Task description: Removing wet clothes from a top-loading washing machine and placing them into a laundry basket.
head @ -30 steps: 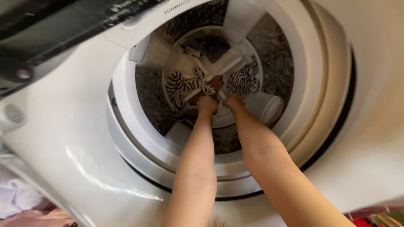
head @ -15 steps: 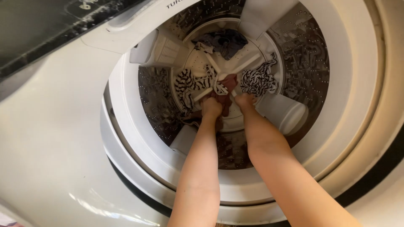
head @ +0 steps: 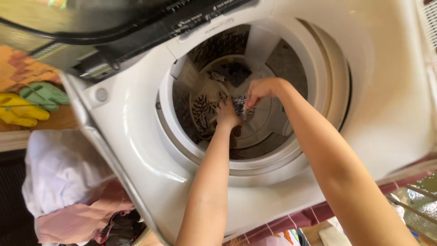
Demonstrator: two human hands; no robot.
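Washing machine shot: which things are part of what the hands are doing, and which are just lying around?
In hand:
left hand
right hand
black-and-white patterned cloth held between both
washing machine drum
dark garment at the bottom

Lying about:
yellow and green gloves
white and pink laundry pile

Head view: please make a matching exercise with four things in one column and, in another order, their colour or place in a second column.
Things:
1. rubber gloves
2. striped cloth
3. dark garment
4. pile of laundry

Descriptions:
A. held between left hand and right hand
B. white and pink, left of the washing machine
C. yellow and green
D. lying at the far side of the drum bottom

Pairs: 1-C, 2-A, 3-D, 4-B
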